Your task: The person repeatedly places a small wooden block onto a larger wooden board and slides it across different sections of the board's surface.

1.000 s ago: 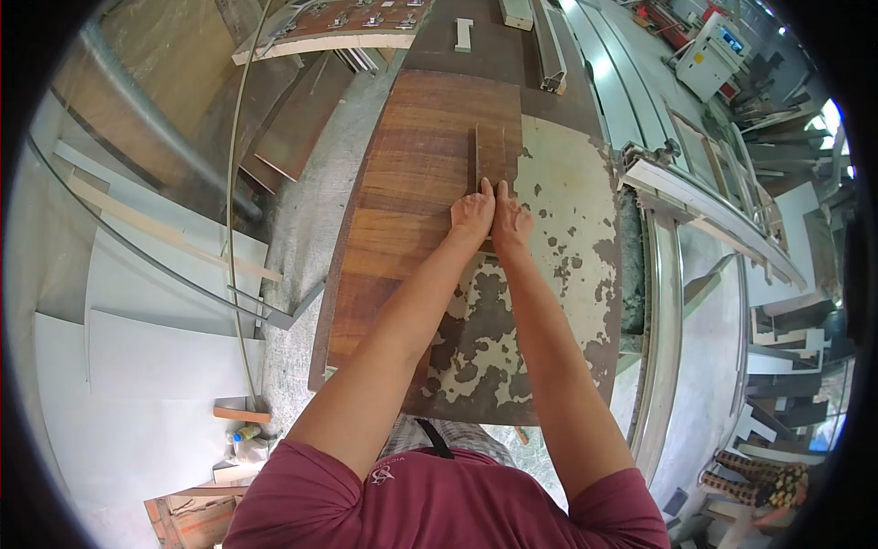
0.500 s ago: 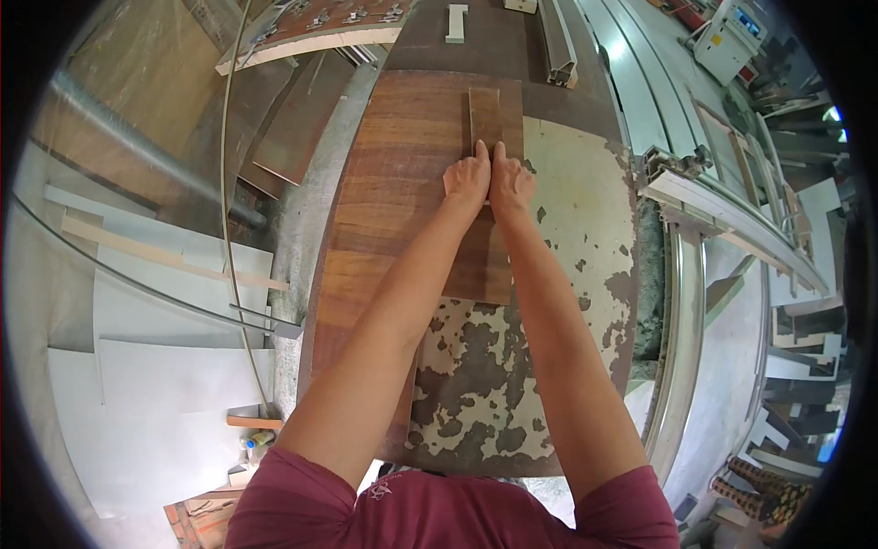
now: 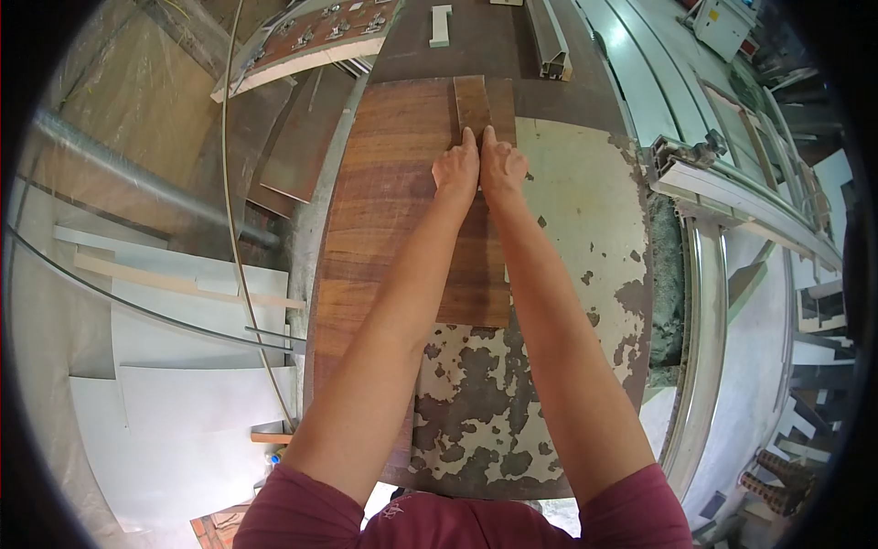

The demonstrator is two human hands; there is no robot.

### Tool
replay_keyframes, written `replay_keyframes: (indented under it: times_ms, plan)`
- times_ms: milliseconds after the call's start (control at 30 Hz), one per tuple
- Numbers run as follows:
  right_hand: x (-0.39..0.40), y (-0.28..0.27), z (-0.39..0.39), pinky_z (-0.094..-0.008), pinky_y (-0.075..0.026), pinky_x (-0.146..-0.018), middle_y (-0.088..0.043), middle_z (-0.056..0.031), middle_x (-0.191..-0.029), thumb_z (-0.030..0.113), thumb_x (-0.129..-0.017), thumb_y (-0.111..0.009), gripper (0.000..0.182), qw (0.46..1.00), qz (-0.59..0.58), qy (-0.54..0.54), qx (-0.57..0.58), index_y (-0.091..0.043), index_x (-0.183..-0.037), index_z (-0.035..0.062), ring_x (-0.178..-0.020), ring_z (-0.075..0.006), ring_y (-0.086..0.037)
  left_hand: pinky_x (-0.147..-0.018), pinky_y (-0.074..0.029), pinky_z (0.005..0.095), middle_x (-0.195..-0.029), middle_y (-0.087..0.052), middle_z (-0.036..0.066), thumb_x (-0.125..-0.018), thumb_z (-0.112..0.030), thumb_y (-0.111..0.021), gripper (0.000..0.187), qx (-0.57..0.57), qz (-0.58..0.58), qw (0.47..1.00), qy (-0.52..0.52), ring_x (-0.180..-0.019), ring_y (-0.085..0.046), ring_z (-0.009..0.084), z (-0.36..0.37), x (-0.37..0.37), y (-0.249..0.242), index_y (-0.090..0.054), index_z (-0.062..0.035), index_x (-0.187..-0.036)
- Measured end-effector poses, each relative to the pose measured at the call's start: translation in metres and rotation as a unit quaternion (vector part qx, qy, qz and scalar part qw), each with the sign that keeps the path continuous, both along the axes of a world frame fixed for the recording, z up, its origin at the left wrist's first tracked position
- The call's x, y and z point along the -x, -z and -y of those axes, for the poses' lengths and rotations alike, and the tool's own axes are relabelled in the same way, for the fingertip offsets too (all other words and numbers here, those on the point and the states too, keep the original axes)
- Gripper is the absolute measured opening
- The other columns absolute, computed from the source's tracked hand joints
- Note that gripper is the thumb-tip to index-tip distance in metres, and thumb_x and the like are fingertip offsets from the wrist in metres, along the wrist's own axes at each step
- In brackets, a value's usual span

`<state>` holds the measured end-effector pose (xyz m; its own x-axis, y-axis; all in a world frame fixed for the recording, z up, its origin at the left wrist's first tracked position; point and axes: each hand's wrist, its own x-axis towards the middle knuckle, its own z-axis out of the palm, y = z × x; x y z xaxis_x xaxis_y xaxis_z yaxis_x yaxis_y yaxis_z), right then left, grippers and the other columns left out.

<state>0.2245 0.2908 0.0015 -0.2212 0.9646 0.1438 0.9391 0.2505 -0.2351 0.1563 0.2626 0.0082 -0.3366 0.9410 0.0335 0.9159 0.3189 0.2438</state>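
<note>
A narrow brown wooden strip (image 3: 473, 102) lies lengthwise on a wood-grain panel (image 3: 384, 192), its far end at about the panel's far edge. My left hand (image 3: 455, 168) and my right hand (image 3: 502, 168) press on the strip side by side. Both index fingers stretch forward along its top, while the other fingers curl down around its sides. The strip's near end is hidden beneath my hands. Under the panel is a worktable with a peeling, pale patchy surface (image 3: 585, 210), which shows on the right and in front.
A metal profile (image 3: 549, 46) and a small pale piece (image 3: 441, 26) lie at the table's far end. Metal rails (image 3: 700, 320) run along the right. White sheets (image 3: 210, 421) lean at the left, near a thin hanging cable (image 3: 229, 183). Hinge-like hardware sits on a board (image 3: 315, 41) at back left.
Both hands have pushed the wooden strip a little farther forward, bringing its far end up to the panel's far edge. The camera view has shifted slightly.
</note>
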Motion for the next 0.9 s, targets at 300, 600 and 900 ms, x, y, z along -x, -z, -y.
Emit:
replay_keyframes:
  times_ms: [300, 600, 900]
  plan:
    - [-0.026, -0.004, 0.076, -0.0321, -0.05, -0.063, -0.062, -0.0117, -0.086, 0.013, -0.082, -0.049, 0.039, 0.999, -0.015, -0.003, 0.028, -0.041, -0.12, 0.0126, -0.077, -0.0247, -0.063, -0.07, -0.05, 0.0385, -0.092, -0.061, 0.019, -0.085, -0.011, -0.037, 0.048, 0.032, 0.017, 0.999, 0.005, -0.084, -0.061, 0.0294, 0.072, -0.023, -0.005, -0.023, -0.0053, -0.13]
    - [-0.06, -0.01, 0.18, -0.0316, -0.05, -0.063, -0.062, -0.0103, -0.085, 0.011, -0.08, -0.051, 0.047, 0.998, 0.028, 0.014, 0.045, -0.037, -0.126, 0.0128, -0.077, -0.0227, -0.062, -0.067, -0.05, 0.0403, -0.09, -0.061, 0.02, -0.084, -0.01, -0.038, 0.05, 0.03, 0.046, 0.998, 0.024, -0.081, -0.061, 0.031, 0.174, -0.054, -0.005, -0.022, -0.006, -0.131]
    - [-0.083, -0.017, 0.247, -0.0322, -0.05, -0.066, -0.062, -0.01, -0.091, 0.012, -0.078, -0.053, 0.054, 0.997, 0.028, 0.034, 0.064, -0.034, -0.129, 0.0161, -0.081, -0.0248, -0.062, -0.069, -0.05, 0.0386, -0.091, -0.061, 0.018, -0.084, -0.012, -0.04, 0.056, 0.043, 0.038, 0.997, 0.047, -0.082, -0.061, 0.0297, 0.234, -0.076, -0.003, -0.016, -0.0077, -0.134]
